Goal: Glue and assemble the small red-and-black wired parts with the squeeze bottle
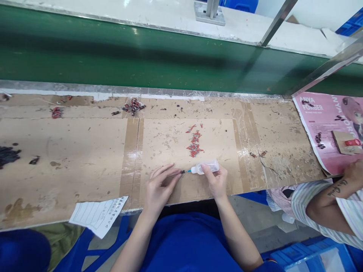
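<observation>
Between the thumb and fingertips of my left hand [160, 184] is a small black part [182, 172], too small to make out fully. My right hand [217, 180] grips a clear squeeze bottle [208, 167], lying nearly level, with its thumb on the side. The bottle's thin blue tip [188, 171] points left and meets or nearly touches the black part. Just beyond the hands, a loose pile of small red parts with thin metal ends [195, 149] lies on the cardboard.
Cardboard [170, 151] covers the bench, taped in strips. Further piles include dark-and-red parts [134, 107], red parts [57, 112] and black pieces [8, 155]. A paper sheet [99, 215] overhangs the front edge. At right, a co-worker's arm [326, 202] is near a pink poster [314, 124]. A green panel [141, 56] runs behind.
</observation>
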A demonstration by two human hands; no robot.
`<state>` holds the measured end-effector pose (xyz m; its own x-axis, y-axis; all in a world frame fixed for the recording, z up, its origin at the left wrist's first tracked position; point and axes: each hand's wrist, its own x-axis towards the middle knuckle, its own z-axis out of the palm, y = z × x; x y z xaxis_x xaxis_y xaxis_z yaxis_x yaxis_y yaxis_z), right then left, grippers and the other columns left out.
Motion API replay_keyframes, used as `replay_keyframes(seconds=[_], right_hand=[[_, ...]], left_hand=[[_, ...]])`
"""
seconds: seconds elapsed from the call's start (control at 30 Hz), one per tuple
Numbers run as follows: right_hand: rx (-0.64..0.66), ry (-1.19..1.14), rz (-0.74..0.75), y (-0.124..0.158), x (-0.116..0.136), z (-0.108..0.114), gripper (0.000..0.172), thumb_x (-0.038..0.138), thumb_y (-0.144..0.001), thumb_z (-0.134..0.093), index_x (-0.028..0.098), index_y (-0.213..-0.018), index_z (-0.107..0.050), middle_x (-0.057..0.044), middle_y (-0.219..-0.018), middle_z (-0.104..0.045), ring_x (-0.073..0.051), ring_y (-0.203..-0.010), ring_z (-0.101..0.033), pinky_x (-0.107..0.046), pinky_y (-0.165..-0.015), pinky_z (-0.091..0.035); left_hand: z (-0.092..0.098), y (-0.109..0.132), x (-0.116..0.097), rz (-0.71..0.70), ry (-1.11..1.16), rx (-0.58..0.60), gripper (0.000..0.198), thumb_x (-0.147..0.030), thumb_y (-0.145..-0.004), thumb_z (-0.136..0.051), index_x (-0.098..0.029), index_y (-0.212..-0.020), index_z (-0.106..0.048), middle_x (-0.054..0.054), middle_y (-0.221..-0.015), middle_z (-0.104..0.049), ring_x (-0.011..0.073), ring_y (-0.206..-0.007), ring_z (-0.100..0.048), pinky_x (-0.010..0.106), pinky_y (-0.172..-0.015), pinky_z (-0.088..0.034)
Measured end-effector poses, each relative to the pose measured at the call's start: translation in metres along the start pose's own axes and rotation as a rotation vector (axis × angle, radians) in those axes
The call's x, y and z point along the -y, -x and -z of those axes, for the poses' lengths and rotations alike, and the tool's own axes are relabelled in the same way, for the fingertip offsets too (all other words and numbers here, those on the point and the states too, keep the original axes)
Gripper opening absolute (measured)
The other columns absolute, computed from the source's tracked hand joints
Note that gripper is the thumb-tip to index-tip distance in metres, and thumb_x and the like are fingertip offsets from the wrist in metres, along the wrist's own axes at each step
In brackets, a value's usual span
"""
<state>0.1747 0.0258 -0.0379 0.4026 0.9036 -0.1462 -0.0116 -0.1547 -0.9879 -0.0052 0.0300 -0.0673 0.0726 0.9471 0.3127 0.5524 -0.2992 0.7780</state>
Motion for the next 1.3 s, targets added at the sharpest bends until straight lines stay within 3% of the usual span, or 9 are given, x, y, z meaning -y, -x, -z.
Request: replay_keyframes(seconds=[0.6, 0.8, 0.97, 1.13, 1.3], right_hand=[[0.032, 0.098, 0.003, 0.000, 0.001, 0.000, 0.027, 0.043, -0.073, -0.072, 0.018, -0.063, -0.068, -0.004, -0.063, -0.070, -0.019, -0.060, -0.062, -0.028, -0.054, -0.048], [-0.020, 0.033, 0.001, 0.000, -0.002, 0.000, 0.026, 0.044, -0.073, -0.073, 0.019, -0.065, -0.068, -0.004, -0.064, -0.071, -0.019, -0.060, -0.062, -0.030, -0.057, -0.050], [-0.186, -0.172, -0.024, -0.008, -0.007, 0.010, 0.031, 0.047, -0.072, -0.072, 0.018, -0.066, -0.064, -0.002, -0.060, -0.065, -0.014, -0.051, -0.057, -0.026, -0.048, -0.043], [-0.194, -0.165, 0.051, -0.029, 0.004, 0.021, 0.037, 0.031, -0.061, -0.083, 0.021, -0.089, -0.059, -0.005, -0.087, -0.074, -0.021, -0.080, -0.069, -0.034, -0.075, -0.053], [-0.171, 0.013, 0.250, -0.057, 0.008, 0.023, 0.046, 0.023, -0.063, -0.081, 0.026, -0.087, -0.041, -0.008, -0.101, -0.075, -0.024, -0.104, -0.068, -0.045, -0.098, -0.046]], left_hand=[[0.001, 0.001, -0.002, 0.038, 0.027, 0.017, 0.010, -0.034, -0.086, -0.069, -0.026, -0.088, -0.075, 0.001, -0.085, -0.077, 0.0240, -0.099, -0.072, 0.042, -0.091, -0.056], [0.001, 0.000, -0.002, 0.050, 0.031, 0.024, 0.011, -0.035, -0.085, -0.069, -0.026, -0.089, -0.075, 0.002, -0.086, -0.077, 0.0241, -0.100, -0.071, 0.044, -0.092, -0.055], [0.000, 0.000, 0.000, 0.029, 0.050, 0.007, 0.010, -0.034, -0.085, -0.069, -0.026, -0.089, -0.075, 0.002, -0.086, -0.077, 0.0242, -0.099, -0.072, 0.043, -0.090, -0.056], [0.000, 0.000, 0.002, 0.027, 0.080, -0.009, 0.008, -0.031, -0.084, -0.070, -0.026, -0.088, -0.074, 0.003, -0.087, -0.077, 0.0229, -0.093, -0.073, 0.042, -0.087, -0.058], [0.000, 0.002, 0.000, 0.073, 0.199, -0.061, 0.010, -0.029, -0.081, -0.072, -0.023, -0.089, -0.075, 0.003, -0.086, -0.078, 0.0202, -0.083, -0.074, 0.042, -0.091, -0.059]])
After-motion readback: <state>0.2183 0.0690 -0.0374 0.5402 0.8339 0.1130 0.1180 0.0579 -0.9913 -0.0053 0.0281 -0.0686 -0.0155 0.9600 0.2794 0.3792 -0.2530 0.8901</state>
